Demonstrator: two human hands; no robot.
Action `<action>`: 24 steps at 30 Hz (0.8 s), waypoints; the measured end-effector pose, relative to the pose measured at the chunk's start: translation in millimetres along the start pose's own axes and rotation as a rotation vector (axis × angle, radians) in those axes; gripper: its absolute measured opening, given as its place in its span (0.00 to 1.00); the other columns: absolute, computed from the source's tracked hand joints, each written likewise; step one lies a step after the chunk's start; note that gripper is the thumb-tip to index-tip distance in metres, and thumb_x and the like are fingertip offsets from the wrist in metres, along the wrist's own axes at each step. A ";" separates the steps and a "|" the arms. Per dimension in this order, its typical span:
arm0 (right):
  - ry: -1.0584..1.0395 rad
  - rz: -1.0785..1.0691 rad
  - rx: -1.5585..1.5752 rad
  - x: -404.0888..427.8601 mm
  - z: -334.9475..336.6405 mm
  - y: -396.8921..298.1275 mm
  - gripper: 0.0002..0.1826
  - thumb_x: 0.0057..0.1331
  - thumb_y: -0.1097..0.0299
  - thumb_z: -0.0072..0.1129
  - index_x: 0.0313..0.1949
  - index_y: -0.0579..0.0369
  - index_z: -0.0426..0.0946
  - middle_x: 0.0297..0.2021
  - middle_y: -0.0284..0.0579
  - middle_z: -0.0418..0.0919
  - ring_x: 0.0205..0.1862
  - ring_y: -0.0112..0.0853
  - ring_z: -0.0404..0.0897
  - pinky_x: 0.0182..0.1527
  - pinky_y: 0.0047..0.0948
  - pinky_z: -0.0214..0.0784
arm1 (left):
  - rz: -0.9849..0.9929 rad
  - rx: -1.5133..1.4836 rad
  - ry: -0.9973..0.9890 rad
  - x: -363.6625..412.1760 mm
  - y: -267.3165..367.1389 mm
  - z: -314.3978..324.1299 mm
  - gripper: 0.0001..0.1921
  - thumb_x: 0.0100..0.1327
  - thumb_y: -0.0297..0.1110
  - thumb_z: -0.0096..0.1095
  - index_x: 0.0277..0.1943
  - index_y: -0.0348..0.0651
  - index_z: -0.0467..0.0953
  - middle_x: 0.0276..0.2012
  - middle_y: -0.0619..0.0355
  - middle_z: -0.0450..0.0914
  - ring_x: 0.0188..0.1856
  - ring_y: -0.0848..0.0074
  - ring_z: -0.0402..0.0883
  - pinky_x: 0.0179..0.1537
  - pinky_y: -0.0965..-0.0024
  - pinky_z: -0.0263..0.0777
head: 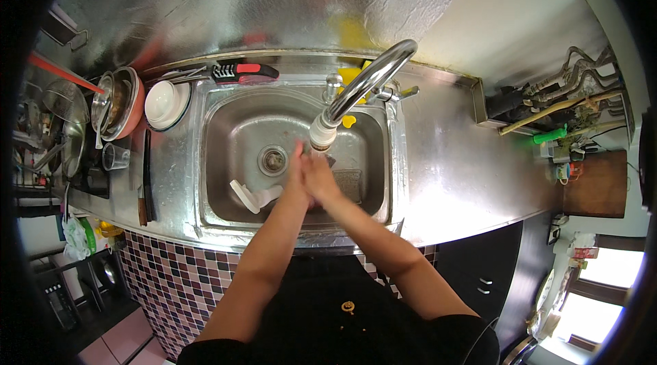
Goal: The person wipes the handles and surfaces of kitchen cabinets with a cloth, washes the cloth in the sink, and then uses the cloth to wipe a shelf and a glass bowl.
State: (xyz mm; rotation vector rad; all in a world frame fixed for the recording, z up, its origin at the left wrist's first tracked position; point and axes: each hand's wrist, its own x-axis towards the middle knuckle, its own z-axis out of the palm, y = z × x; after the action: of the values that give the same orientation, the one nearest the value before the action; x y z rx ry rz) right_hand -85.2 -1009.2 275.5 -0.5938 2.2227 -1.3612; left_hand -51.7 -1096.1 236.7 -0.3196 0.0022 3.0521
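Both hands meet palm to palm over the stainless steel sink [241,124], just below the white spout end [322,134] of the chrome faucet [372,77]. My left hand [296,172] is on the left, fingers pointing towards the back wall. Pressed against it is my right hand [319,176], slightly blurred. A small dark edge shows beside the right fingertips; whether it is held is unclear. In the basin, a white plastic piece [251,196] with a flat end and a stem lies left of my left wrist. The drain strainer [273,160] sits behind it.
Left of the sink stand white bowls [163,103], stacked metal bowls [120,103], a clear plastic cup [115,156] and a knife [146,180]. A red-and-black knife sharpener [245,72] rests on the back ledge. The faucet lever [405,93] juts right over the counter [441,160].
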 end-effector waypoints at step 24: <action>0.052 -0.026 0.053 -21.4 -21.1 -16.1 0.29 0.69 0.70 0.50 0.67 0.67 0.59 0.67 0.72 0.60 0.69 0.61 0.60 0.70 0.46 0.54 | 0.123 0.237 0.149 -11.1 -9.5 9.6 0.18 0.77 0.48 0.45 0.58 0.47 0.72 0.47 0.60 0.79 0.50 0.72 0.78 0.51 0.65 0.72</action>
State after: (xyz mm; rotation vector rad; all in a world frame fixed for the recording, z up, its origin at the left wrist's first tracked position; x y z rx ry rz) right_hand -78.5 -988.7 301.9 -0.5763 2.2193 -1.4602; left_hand -42.1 -1087.4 248.4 -0.5456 0.4019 3.0940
